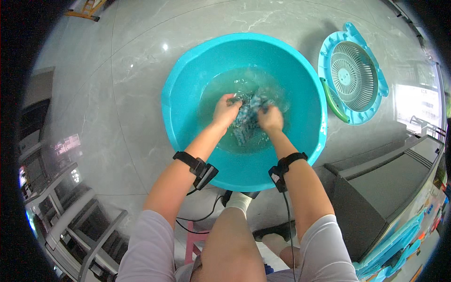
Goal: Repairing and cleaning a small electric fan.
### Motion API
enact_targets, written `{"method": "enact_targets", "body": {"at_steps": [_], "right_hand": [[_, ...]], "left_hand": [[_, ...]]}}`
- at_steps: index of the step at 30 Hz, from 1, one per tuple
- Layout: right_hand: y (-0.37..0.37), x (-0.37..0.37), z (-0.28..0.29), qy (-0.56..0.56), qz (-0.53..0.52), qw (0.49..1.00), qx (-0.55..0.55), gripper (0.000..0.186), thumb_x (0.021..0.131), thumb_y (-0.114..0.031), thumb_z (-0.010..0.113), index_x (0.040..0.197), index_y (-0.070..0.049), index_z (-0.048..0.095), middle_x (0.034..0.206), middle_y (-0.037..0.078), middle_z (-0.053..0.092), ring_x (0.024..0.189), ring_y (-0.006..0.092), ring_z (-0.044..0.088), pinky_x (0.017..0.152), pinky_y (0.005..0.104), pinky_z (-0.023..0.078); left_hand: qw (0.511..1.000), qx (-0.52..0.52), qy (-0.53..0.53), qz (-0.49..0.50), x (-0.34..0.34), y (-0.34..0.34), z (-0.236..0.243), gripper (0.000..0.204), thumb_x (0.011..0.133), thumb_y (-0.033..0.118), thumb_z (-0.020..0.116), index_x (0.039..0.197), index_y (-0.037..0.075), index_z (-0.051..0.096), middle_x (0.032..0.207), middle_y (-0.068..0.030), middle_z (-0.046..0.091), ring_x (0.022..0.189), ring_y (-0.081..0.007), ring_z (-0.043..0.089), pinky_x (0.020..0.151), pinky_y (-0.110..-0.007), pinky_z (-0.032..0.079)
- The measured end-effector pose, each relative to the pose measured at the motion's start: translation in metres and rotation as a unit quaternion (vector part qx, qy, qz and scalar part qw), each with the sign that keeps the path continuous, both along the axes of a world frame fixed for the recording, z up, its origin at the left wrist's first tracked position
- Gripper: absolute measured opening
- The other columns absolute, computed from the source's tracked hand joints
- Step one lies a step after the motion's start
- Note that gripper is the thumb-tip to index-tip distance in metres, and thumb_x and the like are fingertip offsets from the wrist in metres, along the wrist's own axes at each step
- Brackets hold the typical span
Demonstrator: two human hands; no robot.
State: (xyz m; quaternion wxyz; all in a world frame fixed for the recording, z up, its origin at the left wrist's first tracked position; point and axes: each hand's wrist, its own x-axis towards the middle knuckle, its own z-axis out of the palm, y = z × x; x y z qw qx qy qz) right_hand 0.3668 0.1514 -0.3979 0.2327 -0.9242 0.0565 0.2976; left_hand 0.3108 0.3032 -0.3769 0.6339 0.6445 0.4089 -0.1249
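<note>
A large turquoise basin (pixel 185 84) stands on the floor before me, with cloudy water (pixel 213 87) in its bottom. Partly under the water lies a bunched, wet blue-grey patterned cloth (pixel 245 124). At its left side, my left hand (pixel 227 112) has its fingers closed on the fabric. Opposite, my right hand (pixel 271 118) grips the cloth too, its fingertips blurred and partly hidden by folds and splashing water. Black bands with small boxes and cables circle both my forearms.
Right of the basin sits a turquoise basket (pixel 354 75) with a white slatted bottom and a green handle (pixel 334 101). A grey cabinet (pixel 376 188) is at the right. Metal-framed furniture (pixel 82 230) stands at the left. A pink stool (pixel 192 244) is beneath me.
</note>
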Motion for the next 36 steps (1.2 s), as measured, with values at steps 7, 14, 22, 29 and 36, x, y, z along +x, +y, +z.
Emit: {"method": "enact_targets", "body": {"at_steps": [7,14,22,29,36], "right_hand": [[0.006,-0.008,0.001,-0.014,0.079,0.997,0.022,0.031,0.081,-0.027,0.062,0.1,-0.003,0.067,0.103,0.024,0.065,0.095,0.0413,0.063,0.083,0.0478,0.051],[0.01,-0.005,-0.001,0.037,0.038,0.999,0.005,0.037,0.081,-0.03,0.065,0.107,-0.004,0.066,0.107,0.023,0.065,0.103,0.0375,0.062,0.089,0.0454,0.049],[0.018,0.004,0.053,0.0,-0.008,0.972,0.234,0.034,0.083,-0.032,0.069,0.088,0.002,0.067,0.073,0.014,0.065,0.069,0.0226,0.061,0.063,0.0358,0.046],[0.028,-0.005,0.172,0.124,-0.097,0.857,0.491,0.028,0.094,-0.023,0.058,0.078,-0.003,0.068,0.068,-0.006,0.058,0.061,0.0036,0.045,0.053,0.0247,0.036],[0.022,-0.004,0.169,-0.145,0.125,0.932,0.307,0.018,0.088,-0.015,0.057,0.083,0.001,0.064,0.087,0.008,0.063,0.076,0.0225,0.058,0.081,0.0324,0.046]], "left_hand": [[1.0,0.026,0.007,0.011,-0.003,0.003,0.003,0.05,0.086,0.024,0.065,0.13,0.007,0.051,0.119,-0.0126,0.057,0.109,-0.0222,0.053,0.093,-0.034,0.041],[0.999,0.039,-0.015,0.017,-0.007,0.005,0.001,0.049,0.086,0.024,0.064,0.131,0.009,0.052,0.133,-0.0167,0.051,0.124,-0.0262,0.046,0.1,-0.037,0.037],[0.995,-0.014,-0.086,0.053,-0.007,0.007,0.016,0.041,0.095,0.031,0.053,0.128,0.008,0.056,0.128,-0.0125,0.056,0.117,-0.0218,0.053,0.097,-0.033,0.041],[0.924,-0.361,-0.063,0.109,0.001,-0.004,0.042,0.064,0.096,0.06,0.033,0.136,0.013,0.048,0.128,-0.0085,0.056,0.116,-0.0228,0.053,0.1,-0.035,0.039],[0.738,-0.636,-0.133,0.182,0.005,-0.02,0.068,0.061,0.097,0.055,0.033,0.136,0.011,0.047,0.13,-0.01,0.054,0.119,-0.0276,0.052,0.104,-0.048,0.039]]}}
